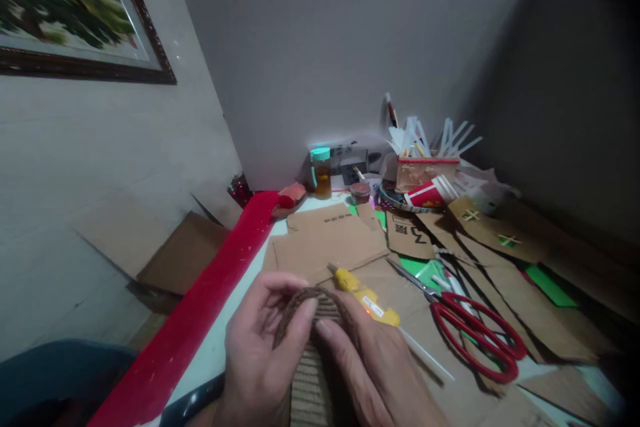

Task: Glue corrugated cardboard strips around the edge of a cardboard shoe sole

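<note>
Both hands meet at the bottom middle on a corrugated cardboard piece [313, 380] with a rounded top edged in brown cord [300, 299]. My left hand [260, 353] curls round its left side, fingers over the cord and thumb pressed on the top edge. My right hand [373, 367] holds the right side, thumb tip beside the left thumb. A yellow glue gun [363, 293] lies just beyond the right hand's fingers.
Red-handled scissors [473, 327] lie to the right on cardboard sheets [330, 240]. A red table edge [200, 320] runs along the left. At the back stand a teal-capped bottle [321, 173], a box of glue sticks [425, 163] and a grey board [350, 47].
</note>
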A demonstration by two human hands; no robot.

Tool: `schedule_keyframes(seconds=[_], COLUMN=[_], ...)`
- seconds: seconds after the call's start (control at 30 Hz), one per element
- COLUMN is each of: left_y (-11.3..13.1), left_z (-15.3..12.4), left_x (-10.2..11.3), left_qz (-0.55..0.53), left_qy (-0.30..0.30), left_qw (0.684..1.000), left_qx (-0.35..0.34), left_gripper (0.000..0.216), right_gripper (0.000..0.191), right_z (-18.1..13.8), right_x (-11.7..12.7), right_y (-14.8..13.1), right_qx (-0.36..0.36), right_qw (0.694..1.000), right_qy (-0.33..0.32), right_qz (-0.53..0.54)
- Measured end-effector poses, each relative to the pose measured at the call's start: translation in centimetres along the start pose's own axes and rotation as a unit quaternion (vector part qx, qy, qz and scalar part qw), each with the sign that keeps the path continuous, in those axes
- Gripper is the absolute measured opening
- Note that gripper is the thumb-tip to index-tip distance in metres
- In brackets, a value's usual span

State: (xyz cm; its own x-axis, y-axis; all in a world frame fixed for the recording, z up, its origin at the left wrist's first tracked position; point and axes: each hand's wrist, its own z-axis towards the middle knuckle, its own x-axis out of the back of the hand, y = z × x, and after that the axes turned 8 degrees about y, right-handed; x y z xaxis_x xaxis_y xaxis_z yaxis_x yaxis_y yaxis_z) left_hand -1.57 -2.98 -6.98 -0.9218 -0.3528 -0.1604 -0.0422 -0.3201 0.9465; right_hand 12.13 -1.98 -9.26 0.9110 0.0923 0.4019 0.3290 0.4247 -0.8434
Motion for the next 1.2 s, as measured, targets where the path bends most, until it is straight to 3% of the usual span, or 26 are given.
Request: schedule_keyframes(seconds=[0.1,0.27,0.57,0.67,0.83,0.97,1.1,1.2], left_y=[0.8,2.1,2.6,2.3,1.6,1.6,2.3,2.8], left_z=[0.2,0.8,1.3,1.5,2.4,3.7,5.1,5.5], left_x=[-0.3,-0.9,-2.9,-3.4,-4.0,-4.0,-3.8,-3.5], left_qz=[-0.027,-0.009,-0.032,-0.044,-0.059,-0.072,-0.092,-0.126], left_qy=[-0.061,-0.167,-0.126,-0.128,-0.119,-0.073,-0.047,-0.079], left_qw=[0.997,0.986,0.989,0.989,0.991,0.994,0.994,0.989], left_qx=[0.038,0.019,-0.066,-0.064,-0.008,-0.031,-0.032,-0.005], left_gripper=[0.022,0.019,0.016,0.015,0.010,0.011,0.011,0.036], right_gripper=[0.033,0.038,0.044,0.041,0.035,0.050,0.041,0.051], right_z=[0.3,0.6,1.2,1.5,1.8,1.9,2.1,2.0], right_x=[1.0,2.2,3.2,3.4,4.0,4.1,3.5,3.1], right_y=[-0.4,-0.8,-2.2,-2.1,-1.7,-1.1,-0.2,0.2], right_qx=[0.009,-0.022,-0.002,0.015,-0.005,-0.085,-0.070,-0.103], right_qw=[0.999,0.999,0.998,0.997,0.998,0.995,0.996,0.988], right_qy=[-0.002,-0.011,0.043,0.068,0.053,0.048,-0.005,-0.019], right_qz=[0.036,0.024,-0.041,-0.033,0.028,0.015,0.055,0.118])
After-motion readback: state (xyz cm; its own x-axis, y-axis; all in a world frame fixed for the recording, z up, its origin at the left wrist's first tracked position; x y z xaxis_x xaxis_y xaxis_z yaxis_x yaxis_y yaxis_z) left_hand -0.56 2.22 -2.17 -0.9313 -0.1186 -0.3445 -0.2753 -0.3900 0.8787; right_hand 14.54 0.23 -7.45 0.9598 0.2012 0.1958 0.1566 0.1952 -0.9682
